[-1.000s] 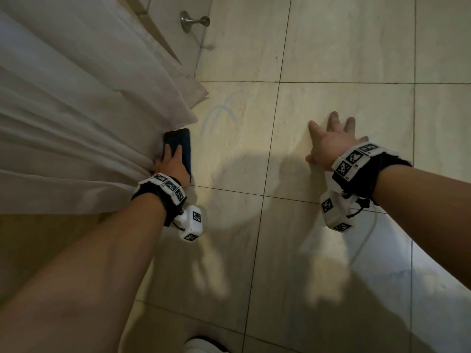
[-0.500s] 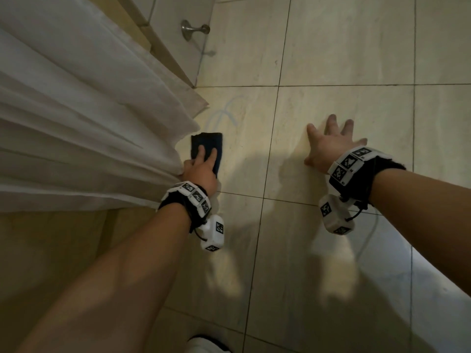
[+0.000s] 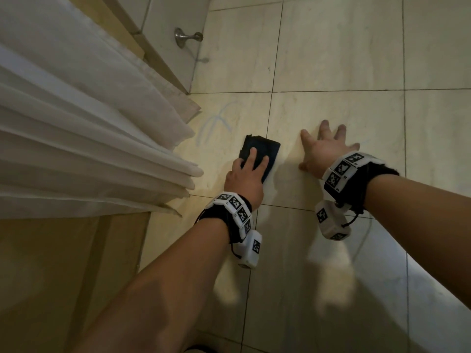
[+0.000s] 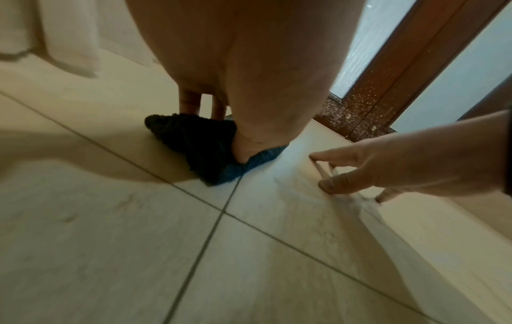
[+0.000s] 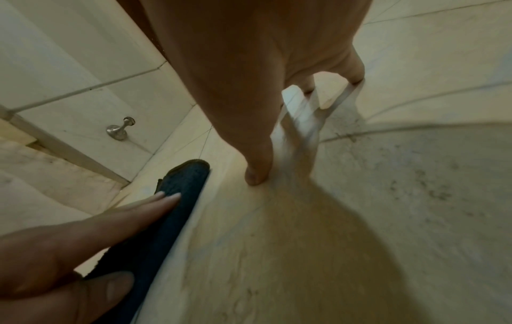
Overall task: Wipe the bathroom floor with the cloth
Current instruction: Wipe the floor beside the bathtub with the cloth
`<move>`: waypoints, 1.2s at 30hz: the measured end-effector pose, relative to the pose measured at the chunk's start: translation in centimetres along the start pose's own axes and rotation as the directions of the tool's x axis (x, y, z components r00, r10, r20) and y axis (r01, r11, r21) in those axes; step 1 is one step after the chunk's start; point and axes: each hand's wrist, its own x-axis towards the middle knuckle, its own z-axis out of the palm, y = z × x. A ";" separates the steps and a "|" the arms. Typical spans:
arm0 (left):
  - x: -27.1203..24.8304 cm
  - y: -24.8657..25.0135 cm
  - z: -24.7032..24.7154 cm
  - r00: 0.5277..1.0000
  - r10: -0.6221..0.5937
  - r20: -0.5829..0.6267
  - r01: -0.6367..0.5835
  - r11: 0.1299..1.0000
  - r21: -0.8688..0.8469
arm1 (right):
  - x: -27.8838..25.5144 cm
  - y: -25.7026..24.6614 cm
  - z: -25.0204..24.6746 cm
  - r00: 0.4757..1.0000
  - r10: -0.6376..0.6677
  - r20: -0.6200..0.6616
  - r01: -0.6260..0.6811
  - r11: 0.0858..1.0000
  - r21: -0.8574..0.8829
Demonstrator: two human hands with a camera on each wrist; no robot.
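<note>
Since the earlier frames, the left hand (image 3: 243, 178) has slid the folded dark blue terry cloth (image 3: 260, 152) rightward across the pale beige tiled floor (image 3: 331, 59), away from the white pleated curtain (image 3: 76, 136) and toward the right hand (image 3: 322, 152), which has stayed planted in the same place. Now the cloth lies flat on the floor under the left hand, whose straight fingers (image 3: 251, 160) press down on its near half while its far edge sticks out beyond the fingertips; the hand pushes rather than clenches it. Just beside the cloth but apart from it, the right hand rests open on the tile with fingers spread. A faint bluish scribble (image 3: 216, 121) marks the floor between cloth and curtain. From the left wrist view, the cloth (image 4: 199, 144) bunches under the palm close to a grout crossing, and a brown speckled door frame (image 4: 387, 87) stands behind, unseen from the head. Only the right wrist view shows the cloth's (image 5: 166, 219) thin edge in profile, with the left thumb (image 5: 91, 291) touching its near side; a metal door stopper (image 5: 119, 129) sits on the wall tile beyond.
</note>
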 end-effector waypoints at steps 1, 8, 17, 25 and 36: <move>0.2 -0.1 0.0 1.000 0.005 -0.004 -0.005 1.000 0.016 | 0.1 0.0 0.0 1.000 0.002 0.001 -0.002 1.000 0.001; 3.5 0.4 -1.5 0.999 -0.040 -0.011 0.041 0.999 0.018 | 0.2 -0.2 0.1 1.000 -0.010 -0.017 0.010 1.000 -0.008; 7.8 -1.6 -3.3 0.994 -0.087 -0.066 0.089 0.995 0.034 | 0.5 0.1 0.7 0.999 0.010 -0.046 -0.010 1.000 0.003; 9.8 -11.0 -4.4 0.962 -0.272 0.034 0.270 0.961 0.057 | 0.5 0.1 0.7 0.999 0.022 -0.027 -0.022 1.000 0.008; 7.4 -17.7 -2.4 0.892 -0.446 0.067 0.439 0.893 0.097 | 0.4 0.1 0.3 1.000 0.001 -0.016 -0.001 1.000 0.024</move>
